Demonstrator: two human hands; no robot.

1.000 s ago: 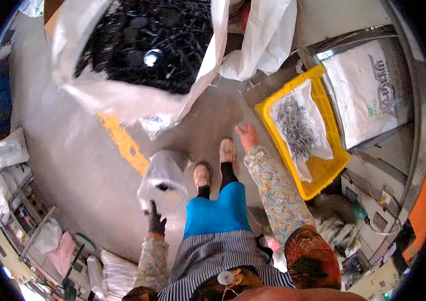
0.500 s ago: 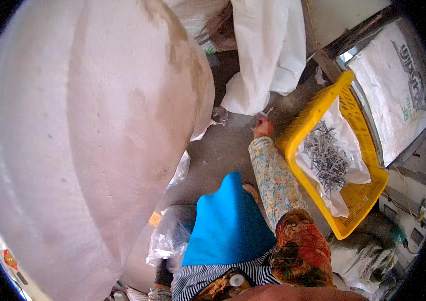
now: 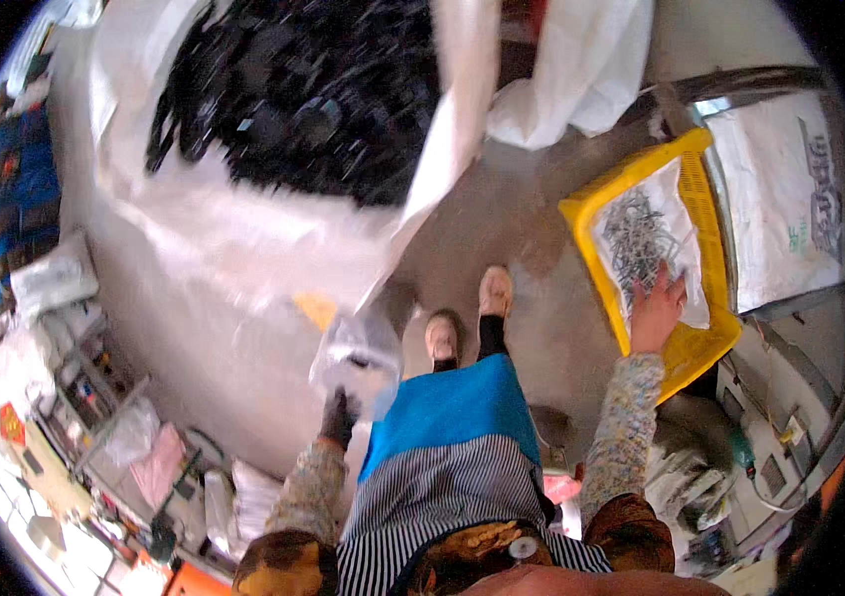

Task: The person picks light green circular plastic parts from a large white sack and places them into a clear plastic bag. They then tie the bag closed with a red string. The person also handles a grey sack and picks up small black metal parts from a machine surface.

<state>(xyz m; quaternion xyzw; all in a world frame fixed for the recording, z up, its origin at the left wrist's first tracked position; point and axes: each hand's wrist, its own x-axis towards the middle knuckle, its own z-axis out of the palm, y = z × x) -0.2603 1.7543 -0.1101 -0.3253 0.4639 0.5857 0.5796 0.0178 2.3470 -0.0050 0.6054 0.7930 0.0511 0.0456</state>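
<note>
My right hand (image 3: 659,310) is bare, its fingers spread over the near end of a heap of thin grey plastic-looking pieces (image 3: 631,233). The heap lies on a white sheet (image 3: 689,223) inside a yellow plastic basket (image 3: 581,221). On the other side, my left hand (image 3: 341,412), in a dark glove, is closed at the near edge of a clear plastic bag (image 3: 355,360). The bag hangs in front of my left hip; its contents cannot be made out. The gloved fingers are partly hidden and blurred.
A large white sack (image 3: 233,238) full of black pieces (image 3: 313,99) stands open ahead on the left. Another white sack (image 3: 581,74) sits beyond. A printed white sack (image 3: 775,209) flanks the basket on the right. Shelving (image 3: 94,392) with bags lines the left.
My right hand has come back from the floor by the white sack to the basket. My left hand has come into clearer view with the clear bag. The view has shifted, exposing the sack's black contents.
</note>
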